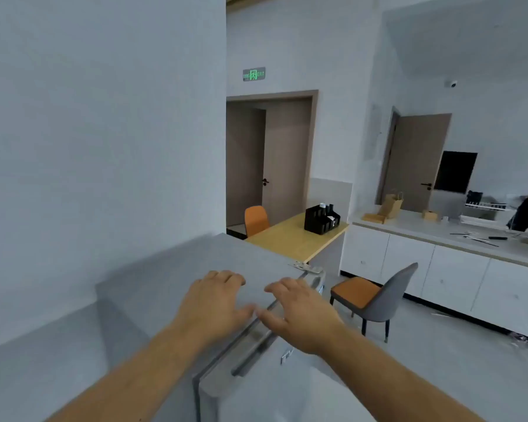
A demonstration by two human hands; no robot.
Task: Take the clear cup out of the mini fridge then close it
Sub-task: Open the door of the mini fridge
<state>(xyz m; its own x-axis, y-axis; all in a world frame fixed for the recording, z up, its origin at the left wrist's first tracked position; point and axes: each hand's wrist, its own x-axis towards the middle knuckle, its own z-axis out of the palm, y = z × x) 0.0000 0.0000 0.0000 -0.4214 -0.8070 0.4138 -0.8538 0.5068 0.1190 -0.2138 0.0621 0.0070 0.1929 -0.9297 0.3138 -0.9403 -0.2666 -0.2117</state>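
A grey mini fridge (165,287) stands against the wall right in front of me, seen from above. Its door (256,388) faces lower right and looks shut or nearly shut, with a dark handle groove along its top edge. My left hand (214,303) hovers flat over the fridge top, fingers spread, holding nothing. My right hand (299,315) is beside it over the door's top edge, fingers apart and empty. The clear cup is not visible; the fridge's inside is hidden.
A yellow table (293,239) with a black organiser (321,219) stands behind the fridge. A grey and orange chair (375,296) sits to the right. A white counter (439,236) runs along the right wall, where a person stands at the far right.
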